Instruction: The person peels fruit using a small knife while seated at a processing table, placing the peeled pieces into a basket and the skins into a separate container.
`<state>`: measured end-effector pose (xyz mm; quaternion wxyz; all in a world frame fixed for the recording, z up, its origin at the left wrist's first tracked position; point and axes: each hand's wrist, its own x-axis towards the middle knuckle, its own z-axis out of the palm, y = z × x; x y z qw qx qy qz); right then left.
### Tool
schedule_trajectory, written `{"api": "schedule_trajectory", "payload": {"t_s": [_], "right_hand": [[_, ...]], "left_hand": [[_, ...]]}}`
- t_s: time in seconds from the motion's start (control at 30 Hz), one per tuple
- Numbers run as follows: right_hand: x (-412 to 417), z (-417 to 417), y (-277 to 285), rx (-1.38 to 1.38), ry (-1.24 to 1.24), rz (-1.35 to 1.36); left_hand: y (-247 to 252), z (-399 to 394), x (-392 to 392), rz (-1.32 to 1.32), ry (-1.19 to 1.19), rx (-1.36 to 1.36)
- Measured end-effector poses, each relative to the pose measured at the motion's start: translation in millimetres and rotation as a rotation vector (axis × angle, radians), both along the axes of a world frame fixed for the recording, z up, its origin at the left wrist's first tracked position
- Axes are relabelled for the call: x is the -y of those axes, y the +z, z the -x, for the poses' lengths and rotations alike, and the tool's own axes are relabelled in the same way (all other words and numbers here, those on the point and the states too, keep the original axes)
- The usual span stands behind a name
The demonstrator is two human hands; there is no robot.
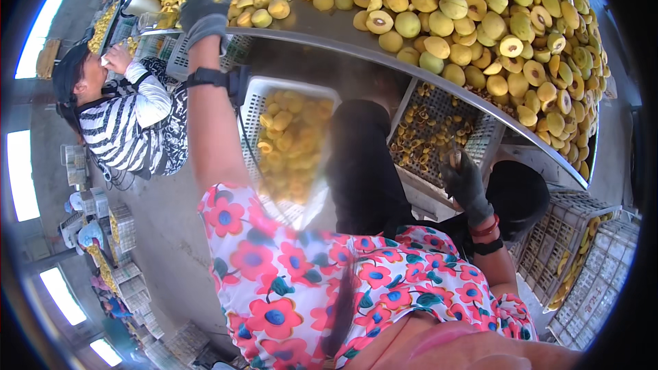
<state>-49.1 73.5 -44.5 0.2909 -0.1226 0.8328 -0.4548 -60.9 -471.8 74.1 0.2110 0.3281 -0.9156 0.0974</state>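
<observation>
My left hand (204, 10), in a dark grey glove, reaches over the steel table's rim to the heap of halved yellow stone fruit (442, 23), which look like peaches. Yellow fruit shows at its fingers, but blur hides whether any is gripped. Down by my lap, my gloved right hand (467, 182) is closed around a small pitting tool (454, 153) with a pale handle; its thin tip points up. Many fruit halves bear brown pits or pit hollows. Below the table, a white plastic crate (250, 131) holds blurred yellow fruit halves.
A metal rim (329, 43) edges the table. Beneath it, a dark perforated tray (429, 97) holds pit pieces and scraps. Stacked crates (560, 239) stand at my right. A person in striped sleeves (121, 97) sits at my left. Further crates (136, 288) line the floor.
</observation>
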Motion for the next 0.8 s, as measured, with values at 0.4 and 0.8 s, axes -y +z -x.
{"api": "schedule_trajectory", "payload": {"t_s": [0.4, 0.8], "right_hand": [[21.8, 11.4, -27.2, -0.447, 0.273, -0.012], [41.6, 19.2, -22.7, -0.334, 0.169, -0.08]], "left_hand": [[-169.7, 45.4, -6.0, -0.139, 0.15, 0.407], [-174.5, 150.3, -28.5, -0.642, -0.094, 0.096]]}}
